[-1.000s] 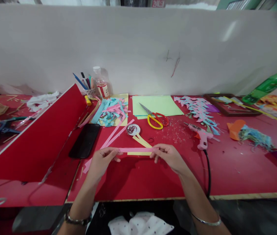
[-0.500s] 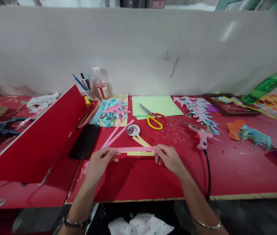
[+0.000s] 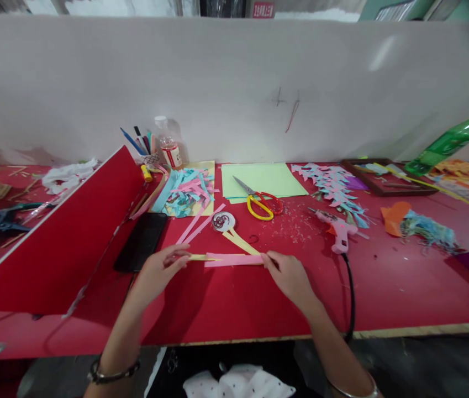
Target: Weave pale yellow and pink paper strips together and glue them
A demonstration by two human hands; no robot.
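Note:
Between my hands a pink paper strip (image 3: 234,260) lies over a yellow paper strip (image 3: 198,257), whose left end sticks out past the pink. My left hand (image 3: 158,273) is closed at the fingertips on that yellow end. The thumb and fingers of my right hand (image 3: 289,276) pinch the right end of the pink strip; the yellow end there is hidden. Just beyond are more yellow strips (image 3: 241,243), a small white disc (image 3: 223,221) with dark curled marks, and two loose pink strips (image 3: 196,229).
Scissors (image 3: 261,204) rest partly on pale green paper (image 3: 267,178). A pink glue gun (image 3: 340,232) with a black cord lies on the right. On the left are a phone (image 3: 141,241) and a tilted red board (image 3: 64,243). Cut paper pieces (image 3: 186,190) lie behind.
My left hand has let go of the pink strip's left end and moved slightly left, onto the yellow strip. The pink strip has dropped lower over the yellow. My right hand keeps its grip.

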